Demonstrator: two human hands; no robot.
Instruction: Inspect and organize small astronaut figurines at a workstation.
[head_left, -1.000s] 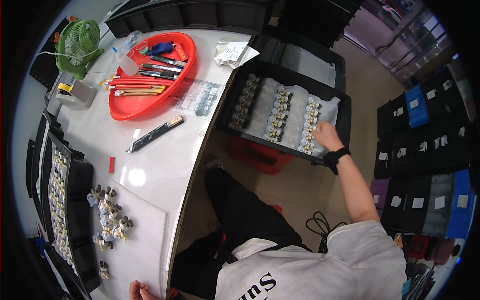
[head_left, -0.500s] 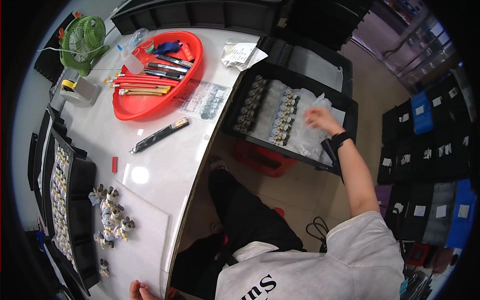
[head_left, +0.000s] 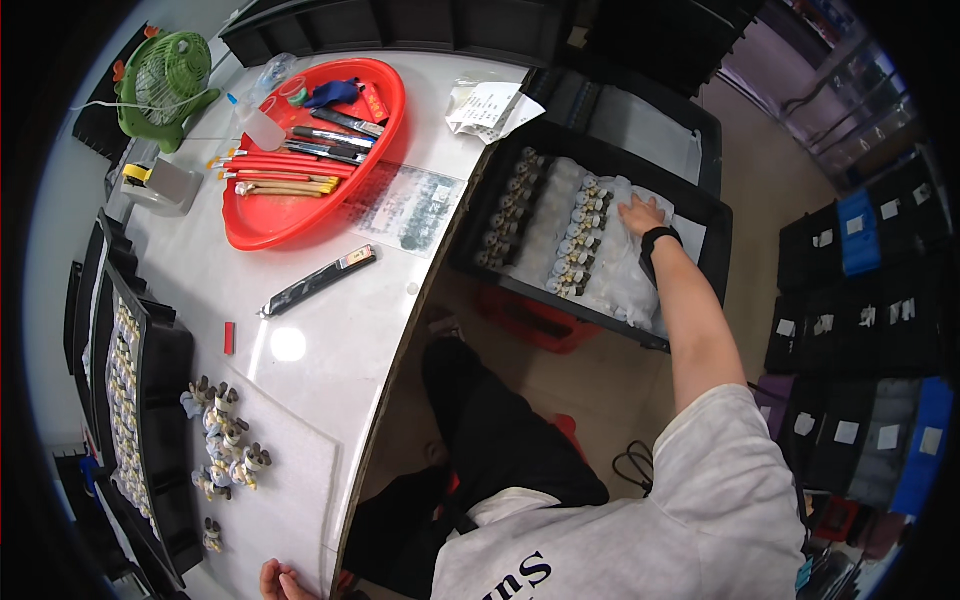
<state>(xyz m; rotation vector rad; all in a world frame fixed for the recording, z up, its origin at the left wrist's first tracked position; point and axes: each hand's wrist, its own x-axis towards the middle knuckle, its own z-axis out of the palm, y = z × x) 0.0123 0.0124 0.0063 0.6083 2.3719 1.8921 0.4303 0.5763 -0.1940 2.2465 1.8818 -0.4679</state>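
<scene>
My right hand (head_left: 642, 213) lies with spread fingers on crumpled white plastic sheeting (head_left: 612, 270) inside a black crate (head_left: 715, 250). Beside the sheeting, to its left, runs a row of small painted figurines (head_left: 578, 240); a darker row of figurines (head_left: 513, 205) lines the crate's left side. At the lower edge my left hand (head_left: 283, 580) shows only in part, its fingers curled, and anything inside them is hidden. Ahead of it on the white table (head_left: 310, 400), a loose cluster of figurines (head_left: 228, 445) sits on a pale mat (head_left: 290, 460), with a single figurine (head_left: 212, 535) apart.
A red tray (head_left: 260, 235) holds brushes and pens. Near it lie a black tool (head_left: 318, 282) and crumpled paper (head_left: 492, 108). A green fan (head_left: 165, 90) and tape dispenser (head_left: 160, 190) stand far left. Another black crate of figurines (head_left: 165, 400) tilts at left. Stacked bins (head_left: 850, 330) stand right.
My right hand has come down from above the sheeting and moved slightly farther away, now resting on it. The sheeting lies flatter. My left hand stays about where it was.
</scene>
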